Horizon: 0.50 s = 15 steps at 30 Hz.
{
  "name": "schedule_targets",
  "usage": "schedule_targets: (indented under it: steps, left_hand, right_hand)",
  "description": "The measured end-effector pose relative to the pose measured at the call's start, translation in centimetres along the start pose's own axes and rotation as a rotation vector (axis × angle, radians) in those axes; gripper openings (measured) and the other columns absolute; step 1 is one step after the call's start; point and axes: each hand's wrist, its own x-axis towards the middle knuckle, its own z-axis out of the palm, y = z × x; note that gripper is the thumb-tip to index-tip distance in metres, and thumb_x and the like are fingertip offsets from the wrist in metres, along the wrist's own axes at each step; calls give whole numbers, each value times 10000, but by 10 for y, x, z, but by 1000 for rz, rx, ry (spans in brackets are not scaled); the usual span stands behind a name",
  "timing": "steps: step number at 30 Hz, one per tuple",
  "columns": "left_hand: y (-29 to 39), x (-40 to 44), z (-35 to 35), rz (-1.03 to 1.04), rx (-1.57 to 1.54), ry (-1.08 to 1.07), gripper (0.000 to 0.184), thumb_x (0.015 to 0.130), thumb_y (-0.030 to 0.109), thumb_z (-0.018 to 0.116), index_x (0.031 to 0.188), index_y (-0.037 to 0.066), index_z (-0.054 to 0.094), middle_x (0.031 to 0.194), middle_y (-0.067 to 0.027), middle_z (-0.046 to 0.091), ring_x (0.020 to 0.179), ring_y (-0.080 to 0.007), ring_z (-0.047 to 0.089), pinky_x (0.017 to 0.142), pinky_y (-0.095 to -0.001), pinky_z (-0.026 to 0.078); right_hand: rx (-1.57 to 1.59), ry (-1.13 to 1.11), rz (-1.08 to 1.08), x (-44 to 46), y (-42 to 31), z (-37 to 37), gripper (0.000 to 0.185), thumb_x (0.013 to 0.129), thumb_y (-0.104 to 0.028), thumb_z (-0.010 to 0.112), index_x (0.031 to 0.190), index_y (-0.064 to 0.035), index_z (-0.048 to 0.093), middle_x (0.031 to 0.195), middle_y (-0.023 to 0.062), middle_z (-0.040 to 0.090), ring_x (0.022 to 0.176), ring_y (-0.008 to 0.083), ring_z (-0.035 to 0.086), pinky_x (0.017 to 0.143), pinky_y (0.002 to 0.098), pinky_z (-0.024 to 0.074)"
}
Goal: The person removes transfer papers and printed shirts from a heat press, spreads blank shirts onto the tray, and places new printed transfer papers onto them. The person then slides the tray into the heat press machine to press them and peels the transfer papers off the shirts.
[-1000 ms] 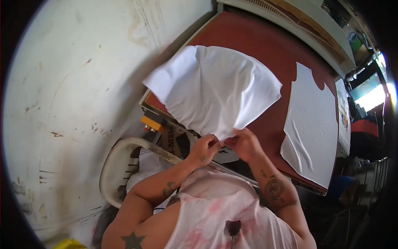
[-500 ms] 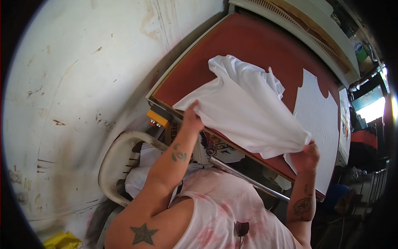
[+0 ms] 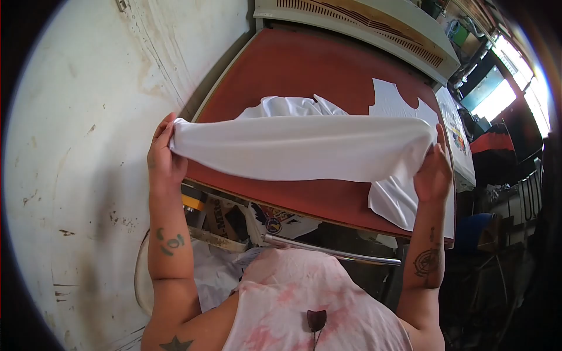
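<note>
And the white cloth goes wide!
Slanting a moment ago, it's now level mid-frame over the red worktop, drawn out: left hand pinching one end, at left; right hand pinching the other, at right.

A stained wall stands left, a bright opening far right

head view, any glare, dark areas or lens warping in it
In the head view, glare washes out the bright opening at upper right; in the head view, corners go black and the lower right is very dark; in the head view, the vented housing looks bowed, probably lens distortion.
</note>
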Motion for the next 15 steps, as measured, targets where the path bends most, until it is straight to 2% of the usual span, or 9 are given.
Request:
schedule_targets:
  steps: [1, 2, 5, 6, 9, 11, 13, 15]
  left_hand:
    - [4, -5, 3, -34, 2, -9, 228, 921, 45, 523, 1143, 1, 553, 1010, -93, 605, 910, -179, 603, 831, -297, 509]
    - [6, -4, 1, -53, -29, -48, 212, 905, 43, 549, 1109, -1, 585, 1012, -92, 615, 924, -178, 601, 838, -293, 508]
    - [14, -5, 3, -6, 96, -23, 212, 885, 48, 581, 1095, 17, 586, 997, -78, 613, 906, -177, 600, 840, -302, 506]
    - [21, -6, 4, 3, 141, -13, 207, 856, 55, 619, 1061, 37, 593, 969, -74, 610, 888, -175, 595, 817, -307, 504]
    - [35, 13, -21, 139, 214, 28, 211, 835, 55, 642, 1040, 54, 593, 959, -68, 607, 887, -177, 587, 796, -315, 500]
    - [47, 18, -27, 188, 272, -6, 225, 827, 66, 648, 1046, 65, 596, 945, -54, 603, 878, -161, 576, 758, -299, 488]
    - [59, 20, -27, 198, 459, -2, 236, 872, 121, 587, 1101, 64, 579, 966, -48, 582, 911, -154, 552, 776, -298, 459]
    - [72, 15, -7, 253, 599, 74, 238, 882, 152, 556, 1101, 70, 597, 931, -28, 578, 851, -137, 542, 730, -277, 445]
  right_hand:
    - [0, -65, -22, -2, 5, 7, 277, 882, -99, 566, 1146, -26, 531, 1018, 109, 609, 936, 218, 616, 867, 346, 500]
    - [-118, 1, -5, -7, 15, 32, 270, 850, -50, 574, 1116, -11, 555, 976, 108, 607, 896, 205, 613, 832, 315, 502]
    - [-258, -6, 112, 6, 30, -9, 174, 845, -17, 564, 1016, -13, 596, 925, 84, 608, 846, 175, 603, 807, 305, 495]
    - [-233, 18, 119, 11, 24, -16, 110, 845, 13, 549, 927, -20, 614, 898, 68, 612, 816, 159, 598, 788, 304, 491]
    - [-142, 66, 19, 23, 1, -17, 101, 853, 21, 539, 910, -22, 611, 895, 63, 617, 816, 159, 600, 782, 303, 490]
    - [-157, 93, -58, 22, -13, -3, 112, 859, 10, 549, 947, 1, 618, 897, 78, 624, 828, 171, 606, 773, 305, 493]
    - [-185, 97, -81, 25, -27, 3, 132, 859, 1, 560, 975, 15, 621, 897, 84, 626, 831, 176, 607, 775, 307, 492]
    - [-186, 40, -87, 29, -39, 10, 204, 856, -10, 576, 1050, 45, 609, 948, 109, 637, 864, 188, 618, 791, 305, 499]
